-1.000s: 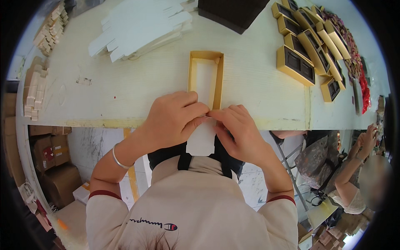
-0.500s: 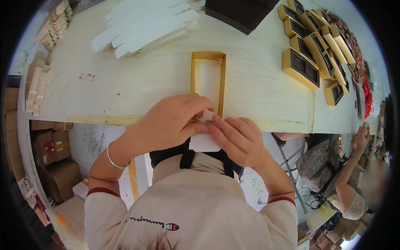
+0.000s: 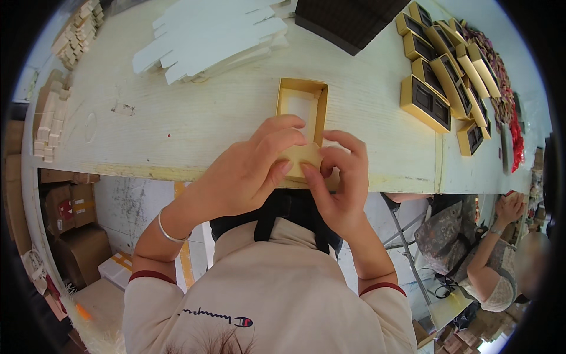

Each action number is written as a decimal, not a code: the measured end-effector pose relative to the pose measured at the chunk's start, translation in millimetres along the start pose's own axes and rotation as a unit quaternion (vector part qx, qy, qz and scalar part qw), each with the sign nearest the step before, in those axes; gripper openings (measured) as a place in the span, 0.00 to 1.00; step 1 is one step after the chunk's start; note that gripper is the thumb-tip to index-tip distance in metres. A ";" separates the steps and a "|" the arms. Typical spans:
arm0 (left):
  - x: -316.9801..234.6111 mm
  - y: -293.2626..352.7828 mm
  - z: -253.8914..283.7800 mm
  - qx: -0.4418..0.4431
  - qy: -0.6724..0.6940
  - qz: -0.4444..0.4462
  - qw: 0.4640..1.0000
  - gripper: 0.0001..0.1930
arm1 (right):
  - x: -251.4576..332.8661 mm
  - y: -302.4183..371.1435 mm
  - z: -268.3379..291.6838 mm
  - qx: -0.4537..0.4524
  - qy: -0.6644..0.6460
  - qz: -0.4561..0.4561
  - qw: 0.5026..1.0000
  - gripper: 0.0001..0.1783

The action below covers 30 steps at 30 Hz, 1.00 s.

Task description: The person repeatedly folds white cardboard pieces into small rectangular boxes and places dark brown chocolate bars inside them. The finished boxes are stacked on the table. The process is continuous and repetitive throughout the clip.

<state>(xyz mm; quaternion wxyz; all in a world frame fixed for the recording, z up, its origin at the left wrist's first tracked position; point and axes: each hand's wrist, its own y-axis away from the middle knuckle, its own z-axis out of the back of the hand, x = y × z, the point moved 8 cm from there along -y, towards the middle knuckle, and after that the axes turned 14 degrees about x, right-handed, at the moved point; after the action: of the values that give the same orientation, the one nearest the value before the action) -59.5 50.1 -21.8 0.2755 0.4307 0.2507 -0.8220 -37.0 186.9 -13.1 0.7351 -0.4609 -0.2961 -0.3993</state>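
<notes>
A shallow gold cardboard box [image 3: 322, 113] with a pale inside lies at the table's near edge, its long side pointing away from me. My left hand [image 3: 250, 162] curls over the near left corner of the box, fingers bent above its inside and thumb at the near end. At the near right corner, my right hand [image 3: 345, 177] grips in the same way, its thumb against the near end. Both thumbs are close together on the gold near end, and the fingers partly cover the side walls.
Flat white card blanks [image 3: 206, 38] are stacked at the back left. A large black box [image 3: 348, 23] stands at the back. Several gold boxes with black inserts [image 3: 425, 103] cluster at the right. Further right, a co-worker's hand [image 3: 510, 207] shows beside the table.
The white flap that hung from the box's near end is now up, and a gold near end shows. Both hands have moved from pinching the flap to the near corners.
</notes>
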 end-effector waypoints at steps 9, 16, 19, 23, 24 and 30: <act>-5.4 2.3 -4.5 -0.012 -0.116 0.035 0.993 0.08 | 21.1 2.2 -22.4 0.156 0.299 0.122 0.934 0.18; -6.6 5.1 -4.8 -0.041 -0.105 0.008 0.994 0.10 | 13.6 -12.7 -19.0 0.238 0.182 0.075 0.951 0.19; -5.7 7.4 -3.1 -0.036 -0.093 0.009 0.995 0.08 | 4.1 -12.3 -17.2 0.238 0.113 0.020 0.964 0.18; -7.4 8.2 -5.2 -0.002 -0.143 0.005 0.990 0.06 | 6.5 -6.9 -22.2 0.231 0.157 0.058 0.958 0.15; -7.1 8.2 -5.9 0.001 -0.147 0.003 0.989 0.05 | 7.6 -9.3 -22.5 0.245 0.161 0.060 0.954 0.14; -14.6 6.4 -3.2 0.020 -0.189 0.022 0.981 0.04 | 19.5 -13.6 -23.7 0.237 0.249 0.060 0.937 0.12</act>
<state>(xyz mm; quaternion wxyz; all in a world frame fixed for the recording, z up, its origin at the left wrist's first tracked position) -46.4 51.1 -12.2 0.3276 0.2782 0.1677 -0.8872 -37.2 155.6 -0.9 0.8957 -0.1758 -0.1617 -0.3750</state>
